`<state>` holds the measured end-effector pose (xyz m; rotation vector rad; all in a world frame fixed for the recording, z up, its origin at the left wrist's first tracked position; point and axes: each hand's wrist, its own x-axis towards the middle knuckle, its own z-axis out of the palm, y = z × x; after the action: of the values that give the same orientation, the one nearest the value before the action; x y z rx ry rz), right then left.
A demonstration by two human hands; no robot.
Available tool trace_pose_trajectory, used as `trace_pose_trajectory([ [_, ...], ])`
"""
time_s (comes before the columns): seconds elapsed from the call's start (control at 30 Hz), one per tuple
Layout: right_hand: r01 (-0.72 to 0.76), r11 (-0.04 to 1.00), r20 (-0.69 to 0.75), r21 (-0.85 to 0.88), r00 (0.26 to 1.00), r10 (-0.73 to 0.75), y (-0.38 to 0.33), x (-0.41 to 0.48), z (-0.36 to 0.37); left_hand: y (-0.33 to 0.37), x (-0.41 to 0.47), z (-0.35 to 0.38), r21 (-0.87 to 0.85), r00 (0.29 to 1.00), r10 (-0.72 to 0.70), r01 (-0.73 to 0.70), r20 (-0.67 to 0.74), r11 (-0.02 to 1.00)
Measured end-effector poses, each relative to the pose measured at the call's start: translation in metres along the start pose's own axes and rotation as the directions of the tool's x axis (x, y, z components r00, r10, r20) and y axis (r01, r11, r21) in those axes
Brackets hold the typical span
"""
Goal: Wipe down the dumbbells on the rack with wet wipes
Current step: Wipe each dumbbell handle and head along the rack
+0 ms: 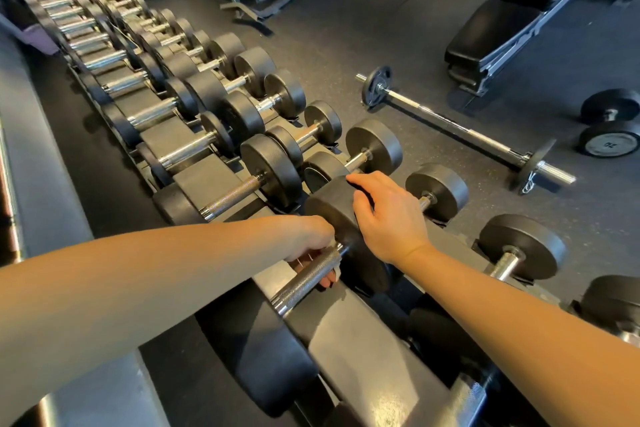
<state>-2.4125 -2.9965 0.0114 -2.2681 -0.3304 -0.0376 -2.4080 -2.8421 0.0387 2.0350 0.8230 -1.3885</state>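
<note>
Knurled steel dumbbell handle, low centre on the rack: my left hand curls round it, a scrap of white, probably the wipe, under my fingers. My right hand hooks over its rubber head, steadying it. I should twist along the knurling. A neighbouring dumbbell crowds close; a barbell lies right.

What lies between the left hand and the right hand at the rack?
In the head view, a dumbbell's black head lies between them: the left hand grips its knurled handle, and the right hand curls over that head.
</note>
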Motion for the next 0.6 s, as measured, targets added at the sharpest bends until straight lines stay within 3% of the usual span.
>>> trace_pose_trajectory([
  [0.07, -0.004, 1.0, -0.003, -0.002, 1.0, 0.004, -0.001, 0.0, -0.001, -0.003, -0.01, 0.007, 0.333, 0.958, 0.228, -0.162, -0.171, 0.929],
  [0.13, -0.01, 1.0, -0.004, -0.005, 1.0, 0.01, -0.002, -0.001, -0.001, -0.015, -0.025, 0.013, 0.668, 0.828, 0.514, -0.253, -0.224, 0.7],
  [0.2, -0.019, 1.0, -0.006, -0.009, 1.0, 0.019, -0.004, -0.001, -0.001, -0.028, -0.036, 0.015, 0.815, 0.703, 0.683, -0.267, -0.2, 0.514],
  [0.27, -0.025, 0.999, 0.004, -0.021, 1.0, 0.025, -0.005, -0.001, -0.002, -0.032, -0.039, 0.013, 0.867, 0.661, 0.728, -0.24, -0.184, 0.436],
  [0.37, -0.024, 1.0, 0.002, -0.02, 1.0, 0.024, -0.005, -0.002, -0.002, -0.031, -0.048, 0.004, 0.881, 0.701, 0.695, -0.215, -0.161, 0.421],
  [0.43, -0.018, 1.0, -0.001, -0.013, 1.0, 0.018, -0.005, -0.002, -0.002, -0.038, -0.056, -0.002, 0.912, 0.77, 0.629, -0.176, -0.107, 0.37],
  [0.53, -0.018, 1.0, -0.003, -0.011, 1.0, 0.018, -0.003, -0.001, -0.001, -0.045, -0.061, -0.01, 0.95, 0.916, 0.402, -0.109, -0.018, 0.292],
  [0.6, -0.015, 1.0, -0.007, -0.009, 1.0, 0.015, -0.002, -0.002, 0.0, -0.039, -0.059, -0.012, 0.948, 0.953, 0.303, -0.113, 0.019, 0.296],
])
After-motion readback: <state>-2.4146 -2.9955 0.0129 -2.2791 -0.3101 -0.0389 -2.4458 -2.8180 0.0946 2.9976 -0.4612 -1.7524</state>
